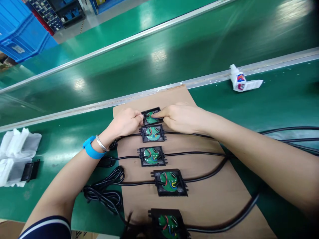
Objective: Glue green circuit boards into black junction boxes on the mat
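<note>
Several open black plastic housings lie in a column on a cardboard sheet, each with a round green circuit board and coloured wires inside. At the farthest housing, my left hand pinches the left edge near the cable entry; its fingertips hide the exact grip. From the other side, my right hand has its index finger stretched onto the circuit board, with its other fingers curled at the housing's right edge. Just nearer lies a second housing, with a third housing below it, both untouched.
Coiled black cables lie left of the cardboard, and thicker black cables run off right. White foam wrapping sits at the left, a crumpled white packet at the right. A metal rail crosses behind; blue crates stand far left.
</note>
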The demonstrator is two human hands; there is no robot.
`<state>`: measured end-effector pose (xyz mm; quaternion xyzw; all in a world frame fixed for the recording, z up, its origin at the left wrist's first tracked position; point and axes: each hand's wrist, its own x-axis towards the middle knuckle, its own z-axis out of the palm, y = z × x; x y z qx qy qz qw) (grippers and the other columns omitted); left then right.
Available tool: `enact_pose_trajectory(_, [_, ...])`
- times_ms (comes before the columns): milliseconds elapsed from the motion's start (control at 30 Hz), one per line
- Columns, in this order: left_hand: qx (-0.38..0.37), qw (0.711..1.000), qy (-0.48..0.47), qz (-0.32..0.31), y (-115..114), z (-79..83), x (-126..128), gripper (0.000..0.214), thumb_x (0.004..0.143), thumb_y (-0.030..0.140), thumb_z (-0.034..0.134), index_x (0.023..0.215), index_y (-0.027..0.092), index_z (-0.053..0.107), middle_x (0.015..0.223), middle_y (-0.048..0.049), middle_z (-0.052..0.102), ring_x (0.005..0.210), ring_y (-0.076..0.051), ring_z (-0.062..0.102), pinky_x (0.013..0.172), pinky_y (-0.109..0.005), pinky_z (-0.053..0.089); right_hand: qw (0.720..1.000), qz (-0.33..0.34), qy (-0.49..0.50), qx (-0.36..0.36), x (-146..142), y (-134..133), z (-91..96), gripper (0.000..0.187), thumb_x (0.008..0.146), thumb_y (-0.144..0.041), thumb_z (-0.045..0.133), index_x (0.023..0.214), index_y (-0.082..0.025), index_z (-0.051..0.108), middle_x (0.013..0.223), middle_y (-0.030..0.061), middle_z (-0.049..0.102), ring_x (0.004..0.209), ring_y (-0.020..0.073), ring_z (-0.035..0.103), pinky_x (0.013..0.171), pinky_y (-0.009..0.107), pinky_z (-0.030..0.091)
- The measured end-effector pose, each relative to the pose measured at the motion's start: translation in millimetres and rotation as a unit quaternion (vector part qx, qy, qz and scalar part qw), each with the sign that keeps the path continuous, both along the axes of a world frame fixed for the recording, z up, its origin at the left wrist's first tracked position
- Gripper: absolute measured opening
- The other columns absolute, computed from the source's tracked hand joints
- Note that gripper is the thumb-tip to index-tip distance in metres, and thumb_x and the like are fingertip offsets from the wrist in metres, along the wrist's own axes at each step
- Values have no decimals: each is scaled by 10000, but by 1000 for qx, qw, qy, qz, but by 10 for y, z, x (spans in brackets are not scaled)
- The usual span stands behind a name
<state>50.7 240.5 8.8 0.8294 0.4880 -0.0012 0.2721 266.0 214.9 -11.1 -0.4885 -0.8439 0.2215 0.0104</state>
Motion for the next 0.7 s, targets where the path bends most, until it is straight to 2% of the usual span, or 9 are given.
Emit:
enact_pose_trajectory(133, [4,985,132,-110,135,-17,81,282,796,100,396,633,145,622,676,-39,638,608,-126,535,613,-246,422,1000,-4,10,5,-6,10,-9,518,861,-160,400,1274,-229,703,1177,84,726,996,284,705,839,413,534])
enact_pose_trajectory(200, [23,977,170,-130,168,-35,105,247,756,80,426,600,146,606,687,-53,647,639,-140,557,638,-258,435,1000,-6,18,8,-8,14,-8,518,855,-158,410,1277,-227,702,1174,91,726,997,293,703,836,419,529])
enact_pose_trajectory(300, [66,971,201,-110,109,-72,140,305,821,105,390,669,125,653,753,-114,682,725,-202,623,682,-317,464,1000,-9,21,7,-16,14,2,519,849,-152,422,1278,-233,703,1157,100,732,983,301,701,820,418,519])
enact_pose_trajectory(433, [156,953,256,-34,-70,-133,219,392,906,192,335,855,63,702,865,-212,710,813,-316,685,675,-400,490,1000,-10,1,-6,-21,15,7,511,852,-157,413,1243,-275,721,1108,84,749,936,298,705,776,411,504])
enact_pose_trajectory(500, [178,945,276,-2,-120,-146,257,407,923,226,332,879,68,705,862,-210,718,805,-327,697,659,-403,499,1000,-4,2,5,-16,12,-6,501,849,-162,407,1208,-275,738,1110,83,748,936,303,704,773,413,502])
enact_pose_trajectory(600, [159,947,279,-6,-125,-139,264,379,921,243,359,840,93,698,834,-182,716,783,-297,691,665,-388,506,1000,-3,0,15,-10,-5,-26,498,850,-177,417,1227,-267,729,1124,87,745,948,303,704,786,416,510])
enact_pose_trajectory(700, [230,950,212,5,-119,-154,188,284,895,207,407,922,87,663,907,-181,691,811,-278,662,690,-393,509,1000,-5,-9,13,-18,-32,-22,512,862,-193,415,1288,-259,692,1112,94,747,939,297,706,796,420,515])
